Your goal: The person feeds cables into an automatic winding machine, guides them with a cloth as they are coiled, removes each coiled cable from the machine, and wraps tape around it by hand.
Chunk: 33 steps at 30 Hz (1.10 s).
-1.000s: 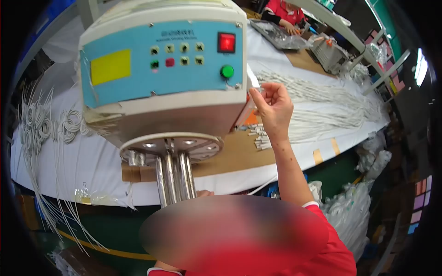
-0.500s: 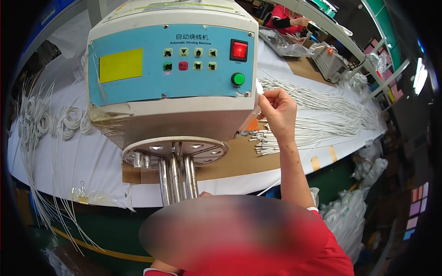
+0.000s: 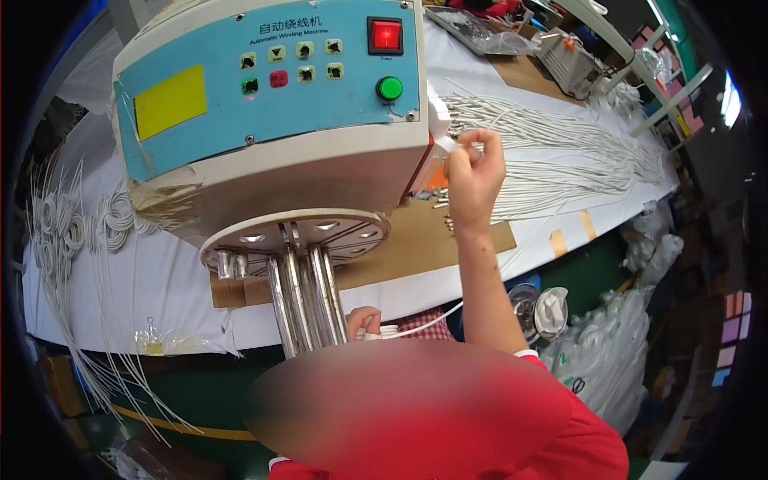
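Note:
My right hand (image 3: 477, 176) is beside the right side of the winding machine (image 3: 272, 96). Its thumb and forefinger pinch a small white strip (image 3: 446, 145), just below a white piece (image 3: 438, 114) on the machine's side. My left hand (image 3: 364, 321) shows only in part, with bent fingers beside the metal rods (image 3: 306, 308) under the machine's round plate (image 3: 296, 240). Those fingers are closed at a wound white cable (image 3: 387, 331), whose free length runs off to the right. A blurred patch hides the rest of that hand.
Bundles of white cables (image 3: 560, 132) lie on the table at right. Coiled cables (image 3: 56, 216) hang over the left edge. Cardboard (image 3: 432, 240) lies beneath the machine. Plastic bags (image 3: 600, 376) and a round container (image 3: 552, 312) are low at right. A metal tray (image 3: 472, 32) sits behind.
The view has shifted, so the machine appears further left and higher. My right hand has come slightly down and away from the machine's side with the white strip. More of my left hand and the cable shows.

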Motion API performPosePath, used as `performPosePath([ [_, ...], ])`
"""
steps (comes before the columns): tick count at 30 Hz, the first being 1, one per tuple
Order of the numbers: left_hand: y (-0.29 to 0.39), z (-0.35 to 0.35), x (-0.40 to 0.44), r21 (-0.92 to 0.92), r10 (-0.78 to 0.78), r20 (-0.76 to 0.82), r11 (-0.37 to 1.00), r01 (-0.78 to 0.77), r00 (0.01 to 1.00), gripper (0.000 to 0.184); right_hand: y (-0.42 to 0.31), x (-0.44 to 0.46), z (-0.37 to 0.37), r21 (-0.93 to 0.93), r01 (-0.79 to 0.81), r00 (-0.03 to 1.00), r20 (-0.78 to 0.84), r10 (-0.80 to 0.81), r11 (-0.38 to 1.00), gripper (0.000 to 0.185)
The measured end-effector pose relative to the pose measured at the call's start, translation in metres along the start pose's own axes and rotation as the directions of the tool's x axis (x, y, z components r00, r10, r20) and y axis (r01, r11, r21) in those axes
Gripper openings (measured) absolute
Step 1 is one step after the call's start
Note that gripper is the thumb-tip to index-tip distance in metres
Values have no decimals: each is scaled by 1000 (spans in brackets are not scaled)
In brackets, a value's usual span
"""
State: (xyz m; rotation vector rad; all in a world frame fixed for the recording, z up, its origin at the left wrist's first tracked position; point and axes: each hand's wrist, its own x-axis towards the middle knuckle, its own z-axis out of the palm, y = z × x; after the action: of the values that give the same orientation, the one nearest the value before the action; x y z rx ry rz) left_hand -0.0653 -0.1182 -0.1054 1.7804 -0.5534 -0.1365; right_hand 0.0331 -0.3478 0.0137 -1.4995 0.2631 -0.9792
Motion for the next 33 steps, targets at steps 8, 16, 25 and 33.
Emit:
performPosePath([
  [8,18,-6,6,242,188,174,943,-227,967,39,40,-180,-91,-217,-56,996,53,69,975,10],
  [16,46,26,19,167,363,326,887,-431,873,39,-64,-179,-113,147,-268,855,491,165,952,27],
  [25,50,20,24,185,199,303,947,-263,932,36,-31,-148,-110,39,50,695,716,-63,998,19],
  [33,51,25,45,-316,-110,-123,947,66,986,36,-45,-210,-112,-108,-687,540,585,605,718,27],
])
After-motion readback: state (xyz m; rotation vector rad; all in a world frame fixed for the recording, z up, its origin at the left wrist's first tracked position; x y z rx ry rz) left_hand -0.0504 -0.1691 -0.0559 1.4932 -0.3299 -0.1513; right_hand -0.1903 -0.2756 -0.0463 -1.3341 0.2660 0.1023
